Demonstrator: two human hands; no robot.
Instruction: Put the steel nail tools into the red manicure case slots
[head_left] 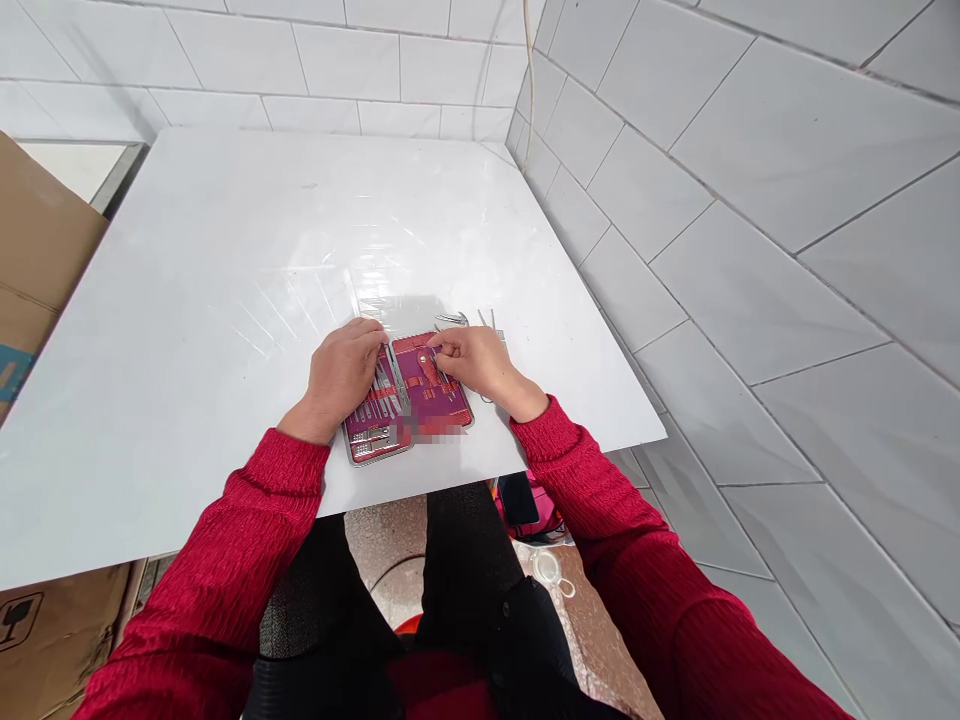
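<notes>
An open manicure case [431, 405], purple inside with red trim, lies on the white table in front of me. Its left half carries a row of slim metal tools [381, 407] under a red strap, with nail clippers [373, 437] along the lower edge. My left hand [341, 372] grips the upper left edge of the case, its fingers closed over the rim. Over the right half, my right hand [480, 362] is closed in a pinch beside a red snap strap [428, 366]. Whatever lies between those fingertips is too small to make out.
Loose metal tools [487, 320] lie on the table [187, 330] just beyond my right hand. Clear plastic wrap [375, 270] appears behind the case. Tiled walls [750, 250] border the back and right; a cardboard box [41, 230] stands at the left.
</notes>
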